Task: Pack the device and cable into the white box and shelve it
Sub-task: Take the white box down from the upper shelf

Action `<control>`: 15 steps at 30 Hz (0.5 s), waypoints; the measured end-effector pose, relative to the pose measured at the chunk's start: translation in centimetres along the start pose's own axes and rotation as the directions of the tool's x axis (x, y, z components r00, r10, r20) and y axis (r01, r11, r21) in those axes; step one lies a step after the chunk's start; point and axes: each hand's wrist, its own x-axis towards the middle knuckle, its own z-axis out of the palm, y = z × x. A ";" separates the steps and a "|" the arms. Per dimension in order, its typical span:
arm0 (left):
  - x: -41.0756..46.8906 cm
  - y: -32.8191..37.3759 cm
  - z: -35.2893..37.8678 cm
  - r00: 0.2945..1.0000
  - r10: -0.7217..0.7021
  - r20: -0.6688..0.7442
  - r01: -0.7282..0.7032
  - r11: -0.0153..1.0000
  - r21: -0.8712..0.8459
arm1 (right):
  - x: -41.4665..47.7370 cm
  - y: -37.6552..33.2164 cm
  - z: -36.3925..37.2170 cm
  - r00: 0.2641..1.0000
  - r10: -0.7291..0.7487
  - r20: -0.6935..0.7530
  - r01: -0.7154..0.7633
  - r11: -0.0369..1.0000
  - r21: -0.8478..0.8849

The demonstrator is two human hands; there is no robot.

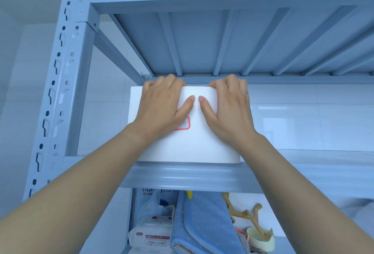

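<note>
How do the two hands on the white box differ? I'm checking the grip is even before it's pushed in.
The left hand covers part of a red-outlined label; the right hand rests on bare white box. Both lie flat, fingers over the far top edge, thumbs nearly meeting.

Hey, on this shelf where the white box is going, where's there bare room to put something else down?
Bare shelf runs right of the white box, toward the tiled wall, and a narrow strip lies between the box and the left upright post. The lower shelf is crowded: wipes pack, blue cloth, tape roll.
</note>
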 end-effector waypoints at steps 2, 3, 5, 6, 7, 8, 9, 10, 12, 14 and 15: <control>-0.1 1.1 -0.6 0.999 -0.009 -0.042 0.008 1.000 -0.020 | -0.2 -0.3 -1.2 1.000 -0.006 -0.025 0.006 1.000 -0.019; -0.1 1.6 -0.9 0.998 -0.007 -0.067 0.005 1.000 -0.027 | -0.4 -0.4 -1.8 0.999 -0.009 -0.042 0.008 1.000 -0.024; -0.2 2.6 -1.8 0.994 0.002 -0.111 -0.006 0.999 -0.033 | -0.6 -0.5 -3.1 0.997 -0.016 -0.073 0.014 0.999 -0.036; -0.3 3.1 -2.2 0.992 0.007 -0.125 -0.012 0.999 -0.039 | -0.8 -0.5 -3.8 0.996 -0.021 -0.084 0.018 0.999 -0.042; -0.4 3.5 -2.6 0.991 0.011 -0.136 -0.017 0.999 -0.044 | -1.0 -0.5 -4.4 0.996 -0.026 -0.091 0.021 0.999 -0.048; -0.5 4.0 -2.9 0.989 0.015 -0.146 -0.022 0.999 -0.047 | -1.2 -0.5 -5.0 0.995 -0.029 -0.095 0.024 0.998 -0.055; -0.7 4.5 -3.3 0.988 0.019 -0.155 -0.027 0.998 -0.049 | -1.4 -0.6 -5.6 0.995 -0.032 -0.095 0.026 0.998 -0.061; -0.8 5.0 -3.7 0.987 0.022 -0.161 -0.031 0.998 -0.051 | -1.6 -0.6 -6.3 0.995 -0.033 -0.092 0.027 0.997 -0.067; -0.9 6.0 -4.4 0.986 0.024 -0.162 -0.033 0.998 -0.055 | -2.0 -0.7 -7.7 0.996 -0.035 -0.086 0.028 0.996 -0.081; -0.9 7.3 -5.2 0.987 0.026 -0.161 -0.035 0.998 -0.052 | -2.3 -0.6 -9.2 0.996 -0.046 -0.082 0.037 0.994 -0.100; -1.0 8.0 -5.6 0.986 0.030 -0.163 -0.039 0.998 -0.052 | -2.5 -0.6 -9.9 0.996 -0.051 -0.080 0.041 0.993 -0.113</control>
